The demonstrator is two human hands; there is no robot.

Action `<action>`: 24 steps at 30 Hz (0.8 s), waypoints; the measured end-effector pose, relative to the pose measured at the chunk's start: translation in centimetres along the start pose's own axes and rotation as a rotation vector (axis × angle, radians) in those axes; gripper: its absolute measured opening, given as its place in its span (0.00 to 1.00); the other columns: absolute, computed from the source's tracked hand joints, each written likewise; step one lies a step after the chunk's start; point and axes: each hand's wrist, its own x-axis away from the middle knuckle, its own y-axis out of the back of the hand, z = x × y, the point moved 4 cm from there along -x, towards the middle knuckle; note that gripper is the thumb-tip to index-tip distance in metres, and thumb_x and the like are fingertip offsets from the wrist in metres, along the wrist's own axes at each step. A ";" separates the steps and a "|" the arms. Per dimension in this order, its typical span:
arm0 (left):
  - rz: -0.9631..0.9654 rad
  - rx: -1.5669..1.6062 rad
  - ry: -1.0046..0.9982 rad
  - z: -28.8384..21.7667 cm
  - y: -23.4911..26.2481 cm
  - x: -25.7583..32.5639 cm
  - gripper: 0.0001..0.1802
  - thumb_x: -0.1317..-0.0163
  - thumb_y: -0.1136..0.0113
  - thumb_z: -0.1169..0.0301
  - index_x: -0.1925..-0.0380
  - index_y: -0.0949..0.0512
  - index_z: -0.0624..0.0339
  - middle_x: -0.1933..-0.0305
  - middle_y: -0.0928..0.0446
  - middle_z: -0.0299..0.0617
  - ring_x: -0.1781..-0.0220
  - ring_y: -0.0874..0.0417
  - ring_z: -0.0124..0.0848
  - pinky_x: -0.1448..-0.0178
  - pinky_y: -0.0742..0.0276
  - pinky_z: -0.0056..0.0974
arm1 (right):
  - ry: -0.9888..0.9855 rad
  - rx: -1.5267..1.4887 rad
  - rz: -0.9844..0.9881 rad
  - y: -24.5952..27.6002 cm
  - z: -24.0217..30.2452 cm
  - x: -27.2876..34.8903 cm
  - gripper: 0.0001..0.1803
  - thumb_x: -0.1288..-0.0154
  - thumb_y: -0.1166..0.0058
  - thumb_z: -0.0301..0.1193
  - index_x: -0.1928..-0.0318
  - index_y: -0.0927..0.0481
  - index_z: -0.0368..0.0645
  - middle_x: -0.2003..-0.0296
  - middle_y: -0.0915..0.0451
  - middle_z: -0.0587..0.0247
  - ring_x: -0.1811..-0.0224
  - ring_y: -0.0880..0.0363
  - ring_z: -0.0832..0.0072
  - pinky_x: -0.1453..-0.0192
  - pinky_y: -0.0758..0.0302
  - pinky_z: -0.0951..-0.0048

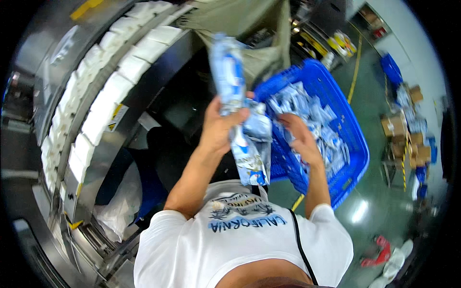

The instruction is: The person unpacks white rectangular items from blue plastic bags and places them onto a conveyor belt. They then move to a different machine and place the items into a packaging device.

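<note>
A long strip of shiny blue-and-white packets [250, 163] hangs upright in front of my chest, its upper end smeared by motion. My left hand [218, 126] is closed round its middle, thumb lying across the front. More blue-and-white film bunches just right of that thumb; whether it joins the strip I cannot tell. My right hand [306, 141] is over the left side of a blue plastic basket [357, 158]. Its fingers are bent, with a gap between forefinger and thumb and nothing visible in them. Below it lies a heap of small blue-and-white packets [331, 139].
A curved machine track [113, 89] with rows of white blocks runs along the left. Draped beige cloth [240, 21] hangs at the far side. A clear plastic bag [122, 201] lies low on the left. Cardboard boxes [396, 125] stand on the green floor at far right.
</note>
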 end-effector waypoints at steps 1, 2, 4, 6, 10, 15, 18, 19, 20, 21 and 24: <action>-0.036 0.024 -0.011 -0.3 0.7 0.9 0.30 0.40 0.29 0.81 0.37 0.25 0.64 0.42 0.16 0.46 0.46 0.12 0.39 0.37 0.16 0.48 | 0.072 0.016 0.152 -2.8 1.1 -1.5 0.48 0.39 0.28 0.45 0.25 0.35 0.37 0.28 0.29 0.51 0.25 0.31 0.59 0.20 0.38 0.58; -0.090 0.045 -0.031 -0.4 1.5 2.2 0.30 0.39 0.31 0.81 0.36 0.26 0.65 0.41 0.17 0.47 0.44 0.13 0.40 0.36 0.17 0.48 | 0.067 0.225 0.208 -4.6 1.8 -2.2 0.48 0.41 0.25 0.44 0.26 0.33 0.37 0.33 0.23 0.50 0.31 0.24 0.62 0.26 0.31 0.62; -0.226 0.102 -0.080 -1.3 3.0 4.6 0.31 0.38 0.31 0.81 0.34 0.29 0.64 0.38 0.19 0.48 0.40 0.16 0.41 0.32 0.20 0.48 | -0.047 0.341 0.271 -7.8 0.9 -4.3 0.28 0.38 0.26 0.39 0.43 0.17 0.35 0.58 0.12 0.59 0.58 0.16 0.74 0.50 0.20 0.68; -0.343 0.109 -0.160 -2.2 5.5 7.6 0.30 0.36 0.33 0.81 0.34 0.31 0.64 0.35 0.21 0.51 0.40 0.17 0.39 0.31 0.21 0.47 | -0.126 0.182 0.364 -10.2 -1.9 -5.0 0.18 0.32 0.31 0.36 0.49 0.15 0.35 0.65 0.13 0.61 0.64 0.19 0.80 0.56 0.21 0.71; -0.470 0.053 -0.391 -4.4 12.2 15.3 0.22 0.32 0.41 0.85 0.39 0.28 0.62 0.32 0.24 0.58 0.27 0.24 0.52 0.26 0.24 0.60 | -0.302 0.199 0.497 -13.0 -5.1 -5.0 0.16 0.26 0.37 0.37 0.49 0.16 0.37 0.60 0.14 0.68 0.60 0.20 0.83 0.55 0.22 0.75; -0.872 -0.414 -0.287 -1.5 22.2 27.1 0.14 0.30 0.44 0.85 0.45 0.26 0.68 0.46 0.16 0.54 0.52 0.10 0.38 0.46 0.12 0.44 | -0.396 0.053 0.339 -17.2 -7.7 -6.8 0.18 0.21 0.44 0.42 0.51 0.18 0.37 0.63 0.17 0.67 0.60 0.23 0.84 0.56 0.23 0.73; -0.940 -0.284 -0.443 -0.4 22.3 31.0 0.14 0.30 0.44 0.85 0.46 0.27 0.66 0.51 0.16 0.52 0.60 0.12 0.36 0.51 0.13 0.43 | -0.285 0.419 0.143 -16.4 -15.7 -7.2 0.23 0.21 0.45 0.46 0.58 0.21 0.34 0.66 0.18 0.47 0.62 0.17 0.62 0.57 0.24 0.59; -0.943 -0.223 -0.506 -1.7 20.0 30.8 0.14 0.32 0.43 0.84 0.48 0.28 0.63 0.57 0.18 0.49 0.67 0.14 0.34 0.56 0.13 0.43 | -0.259 0.484 0.023 -15.8 -17.1 -7.2 0.24 0.21 0.46 0.47 0.59 0.22 0.33 0.66 0.19 0.43 0.61 0.17 0.55 0.57 0.25 0.56; -0.891 -0.166 -0.519 -2.9 18.7 31.2 0.16 0.35 0.43 0.83 0.48 0.28 0.60 0.63 0.21 0.44 0.75 0.19 0.32 0.65 0.15 0.41 | -0.231 0.544 -0.093 -15.3 -17.7 -7.2 0.25 0.21 0.46 0.47 0.60 0.23 0.33 0.66 0.19 0.38 0.61 0.17 0.48 0.57 0.25 0.53; -0.807 0.017 -0.556 -4.9 15.8 31.0 0.18 0.37 0.43 0.81 0.47 0.28 0.59 0.66 0.24 0.41 0.82 0.25 0.29 0.77 0.23 0.38 | -0.167 0.583 -0.207 -14.6 -16.9 -7.2 0.23 0.20 0.48 0.45 0.60 0.23 0.32 0.64 0.20 0.33 0.58 0.19 0.38 0.56 0.26 0.51; -0.274 0.011 -0.741 -10.2 11.9 31.4 0.16 0.29 0.42 0.71 0.44 0.32 0.58 0.67 0.28 0.39 0.88 0.35 0.25 0.87 0.36 0.28 | -0.139 0.341 -0.535 -11.5 -17.2 -7.8 0.23 0.19 0.48 0.44 0.59 0.22 0.32 0.67 0.19 0.46 0.63 0.21 0.59 0.55 0.25 0.58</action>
